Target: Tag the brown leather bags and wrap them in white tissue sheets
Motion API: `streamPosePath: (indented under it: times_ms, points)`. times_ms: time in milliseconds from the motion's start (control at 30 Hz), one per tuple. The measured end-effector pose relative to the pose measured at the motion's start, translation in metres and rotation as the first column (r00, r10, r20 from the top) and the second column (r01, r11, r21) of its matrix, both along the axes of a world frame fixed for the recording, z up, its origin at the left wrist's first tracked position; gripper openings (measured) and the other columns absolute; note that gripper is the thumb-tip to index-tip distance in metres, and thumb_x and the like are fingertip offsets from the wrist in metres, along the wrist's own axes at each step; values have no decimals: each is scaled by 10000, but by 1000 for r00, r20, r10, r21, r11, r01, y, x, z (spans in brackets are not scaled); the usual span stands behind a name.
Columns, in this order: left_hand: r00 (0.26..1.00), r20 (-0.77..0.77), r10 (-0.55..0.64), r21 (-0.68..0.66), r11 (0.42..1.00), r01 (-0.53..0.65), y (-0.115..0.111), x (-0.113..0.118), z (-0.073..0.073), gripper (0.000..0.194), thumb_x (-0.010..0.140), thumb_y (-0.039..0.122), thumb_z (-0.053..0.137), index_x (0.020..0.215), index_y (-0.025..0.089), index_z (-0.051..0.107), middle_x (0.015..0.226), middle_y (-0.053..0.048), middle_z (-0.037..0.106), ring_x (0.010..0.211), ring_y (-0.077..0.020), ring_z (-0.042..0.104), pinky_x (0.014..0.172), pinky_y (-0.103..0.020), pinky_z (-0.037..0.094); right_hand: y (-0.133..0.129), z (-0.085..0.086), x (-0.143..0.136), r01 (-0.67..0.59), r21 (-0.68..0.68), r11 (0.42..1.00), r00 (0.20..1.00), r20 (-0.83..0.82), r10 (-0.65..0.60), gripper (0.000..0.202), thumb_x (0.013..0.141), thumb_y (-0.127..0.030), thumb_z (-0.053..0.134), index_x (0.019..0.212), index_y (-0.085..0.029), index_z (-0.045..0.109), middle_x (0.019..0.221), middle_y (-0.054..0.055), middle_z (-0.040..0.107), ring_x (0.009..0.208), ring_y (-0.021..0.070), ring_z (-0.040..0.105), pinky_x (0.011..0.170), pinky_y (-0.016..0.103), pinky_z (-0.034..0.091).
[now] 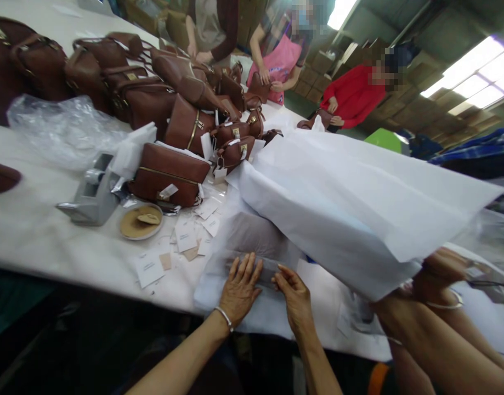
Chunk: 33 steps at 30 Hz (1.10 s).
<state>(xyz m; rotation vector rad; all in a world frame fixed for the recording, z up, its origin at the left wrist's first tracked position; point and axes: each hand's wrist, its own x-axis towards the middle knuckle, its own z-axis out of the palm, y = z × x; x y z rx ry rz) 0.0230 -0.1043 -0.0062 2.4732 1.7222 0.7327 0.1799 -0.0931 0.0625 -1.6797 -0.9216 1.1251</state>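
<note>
My left hand (pixel 240 289) lies flat with its fingers stretched on a brown item wrapped in a translucent sheet (pixel 219 282). The brown item (pixel 255 233) shows dimly through the sheet; its exact kind is hidden. To the right, my right hand (pixel 296 299) has its thumb and fingertips pinched together at the sheet's near right part, apparently on its edge. Large white paper sheets (pixel 338 186) hang over the far right side of the wrapped item, held by a co-worker's hands (pixel 436 274).
Brown leather bags (pixel 173 173) crowd the white table (pixel 83 241). A tape dispenser (pixel 89 192), a round dish (pixel 141 222), scattered tags (pixel 186 236) and crumpled clear plastic (pixel 62 129) lie at left. Several people stand across the table; a co-worker's arms (pixel 420 323) reach in from the right.
</note>
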Motion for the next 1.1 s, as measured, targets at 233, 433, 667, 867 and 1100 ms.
streamPosePath:
  times_ms: [233,433,667,867,1100]
  points:
    - [1000,-19,-8,-15,1000,7,0,0,-2,791,899,559,512,1528,213,180,1580,-105,244,1444,-271,244,1174,-476,205,2,-13,4,6,43,999,993,121,-12,439,670,-452,771,1016,-185,730,1039,78,716,976,235,637,897,380,498]
    - [999,-33,3,-14,1000,-3,1,0,0,814,881,572,536,1528,226,181,1565,-99,287,1433,-259,270,1176,-466,207,1,-15,9,-51,38,998,994,100,47,374,698,-467,743,946,-187,721,887,36,705,821,182,617,777,308,494]
    - [1000,6,22,29,999,-22,3,0,-2,785,881,584,522,1519,231,230,1540,-100,343,1421,-260,293,1186,-457,161,-7,-14,48,255,-63,965,967,35,-253,382,616,-495,746,569,-195,514,621,-36,539,629,126,520,592,243,468]
    - [996,89,18,91,996,-26,5,1,-9,716,909,548,485,1508,219,272,1527,-127,361,1391,-279,343,1184,-478,156,-32,0,56,279,-171,945,958,-14,-285,388,533,-363,761,534,-218,402,522,-5,573,522,157,572,502,283,489]
    - [992,118,-34,147,989,17,8,-1,-17,685,923,441,474,1520,203,236,1531,-134,348,1401,-295,325,1179,-494,160,36,66,30,-18,-1,1000,998,61,18,272,608,-446,747,706,-279,555,697,-15,662,827,235,683,683,360,557]
